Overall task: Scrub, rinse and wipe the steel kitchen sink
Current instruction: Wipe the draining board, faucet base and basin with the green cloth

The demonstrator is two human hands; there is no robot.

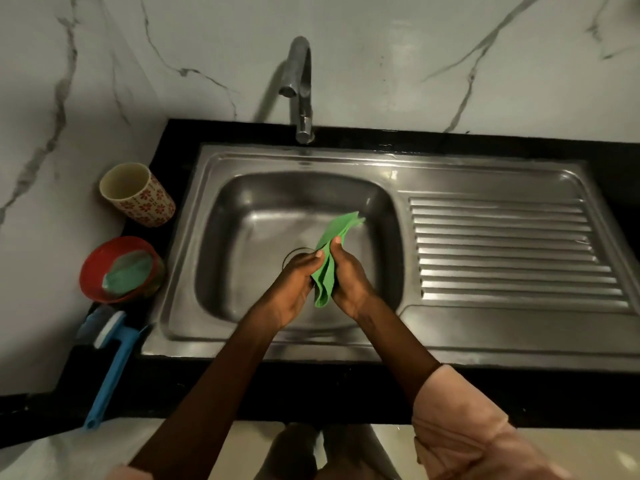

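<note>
Over the basin, left hand [294,282] and right hand [349,278] both clench a green cloth [329,258], likely wringing or folding it for the wipe step. Next: press cloth flat onto sink [485,327]. Tap [301,88] beyond, no water running.

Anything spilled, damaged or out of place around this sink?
Nothing stands out. Both hands, left and right, hold the green cloth over the sink. The tap shows no running water, and the cup stands upright.
</note>
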